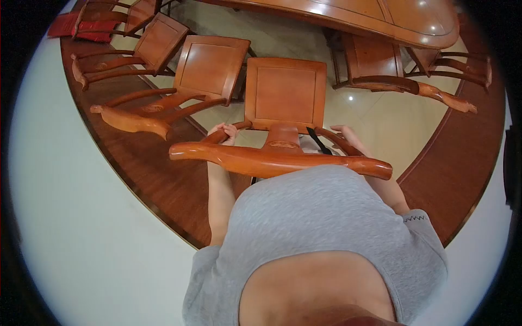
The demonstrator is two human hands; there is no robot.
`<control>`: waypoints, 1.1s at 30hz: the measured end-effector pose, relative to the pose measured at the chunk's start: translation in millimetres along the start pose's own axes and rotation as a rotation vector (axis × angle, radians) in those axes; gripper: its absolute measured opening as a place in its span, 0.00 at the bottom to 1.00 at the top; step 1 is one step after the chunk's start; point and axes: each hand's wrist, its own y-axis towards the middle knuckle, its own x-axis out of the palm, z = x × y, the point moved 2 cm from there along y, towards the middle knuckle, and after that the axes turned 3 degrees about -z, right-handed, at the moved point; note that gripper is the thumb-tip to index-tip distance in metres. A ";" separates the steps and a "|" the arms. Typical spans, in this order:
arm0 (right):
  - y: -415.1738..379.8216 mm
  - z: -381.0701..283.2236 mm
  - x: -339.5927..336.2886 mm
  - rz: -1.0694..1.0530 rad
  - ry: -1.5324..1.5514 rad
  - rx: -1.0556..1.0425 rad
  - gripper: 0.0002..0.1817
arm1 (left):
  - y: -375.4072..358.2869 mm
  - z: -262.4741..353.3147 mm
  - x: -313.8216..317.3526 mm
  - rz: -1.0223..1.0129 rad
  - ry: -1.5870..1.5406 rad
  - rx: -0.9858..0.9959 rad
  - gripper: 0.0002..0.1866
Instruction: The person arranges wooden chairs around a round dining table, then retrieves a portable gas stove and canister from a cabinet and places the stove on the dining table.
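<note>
Where the near chair (285, 93) stands: centre, seat towards the table (375, 20), backrest on the person's side; pale floor (283, 32) shows between seat and table.
Left hand (224, 133): fingers curled closed round the left back post (213, 138).
Right hand (351, 137): fingers loosely extended, by the right back post (338, 142); contact partly hidden, cannot tell.
Top rail (277, 161): curved, glossy, crosses just in front of the grey shirt (321, 217).
Dark strip (319, 141): narrow, beside the centre splat (283, 138).
Neighbouring chairs: both sides.
Red item (62, 26): far left, by a chair.
</note>
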 end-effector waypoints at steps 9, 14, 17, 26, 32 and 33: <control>-9.0 4.1 -14.4 -0.424 -0.373 -1.195 0.11 | 36.9 27.9 14.1 -0.046 0.139 -0.443 0.11; -30.7 -21.6 -19.3 -0.488 -0.410 -0.730 0.13 | 63.2 67.6 29.3 -0.214 0.862 -0.510 0.10; -11.9 -18.4 -26.6 -0.460 -0.310 -0.731 0.13 | 61.8 68.6 52.4 -0.256 0.880 -0.526 0.10; -59.2 -33.0 7.9 -0.255 -0.113 -0.860 0.09 | 71.7 43.0 79.4 -0.342 0.868 -0.554 0.09; -28.0 -39.3 -13.0 -0.015 -0.293 -0.911 0.09 | 96.2 36.2 106.2 -0.287 0.452 -0.457 0.07; -29.1 -40.1 -13.6 -0.023 -0.289 -0.902 0.09 | 90.5 24.5 110.9 -0.257 0.355 -0.329 0.08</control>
